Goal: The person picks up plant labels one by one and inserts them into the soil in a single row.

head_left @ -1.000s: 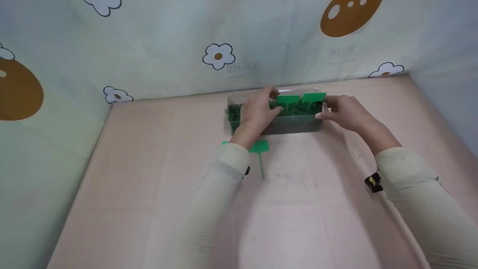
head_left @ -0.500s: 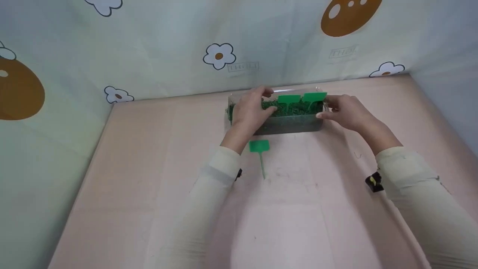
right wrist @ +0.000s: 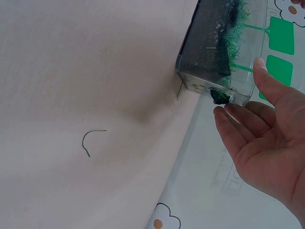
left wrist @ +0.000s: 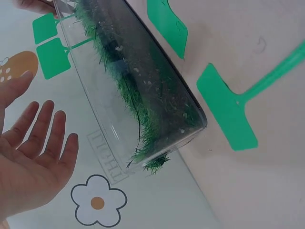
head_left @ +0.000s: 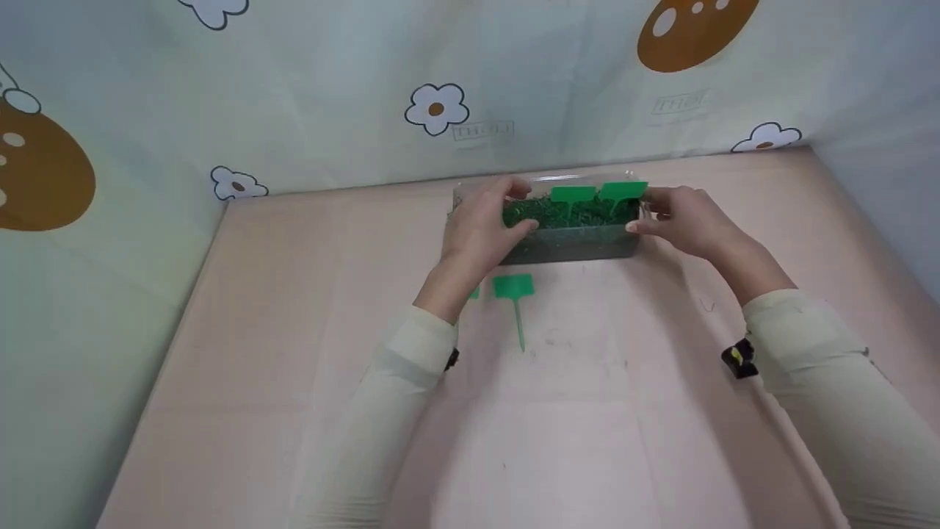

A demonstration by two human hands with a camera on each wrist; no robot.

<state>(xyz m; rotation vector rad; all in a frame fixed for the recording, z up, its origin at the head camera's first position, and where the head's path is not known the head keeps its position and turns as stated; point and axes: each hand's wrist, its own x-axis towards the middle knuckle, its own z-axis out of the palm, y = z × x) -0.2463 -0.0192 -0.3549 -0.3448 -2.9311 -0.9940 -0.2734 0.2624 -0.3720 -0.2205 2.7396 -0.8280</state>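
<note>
A clear plastic planter box (head_left: pixel 573 246) holds dark fill topped with green grass-like strands. Two green T-shaped plant labels, a left one (head_left: pixel 573 194) and a right one (head_left: pixel 623 191), stand upright in its right half. My left hand (head_left: pixel 476 231) is over the box's left end, fingers spread and nothing in them; the left wrist view shows its palm (left wrist: pixel 38 157) apart from the box. At the right end, my right hand (head_left: pixel 690 220) holds the box, thumb at the rim and fingers against the end wall (right wrist: pixel 202 86).
A green plant label (head_left: pixel 514 286) lies on the pale pink table (head_left: pixel 587 411) in front of the box. Another label (head_left: pixel 474 293) is mostly hidden behind my left wrist. A flower-printed curtain (head_left: pixel 330 110) rises behind the box.
My left hand has moved left and slightly toward me, away from the two upright labels. My right hand stays at the box's right end.
</note>
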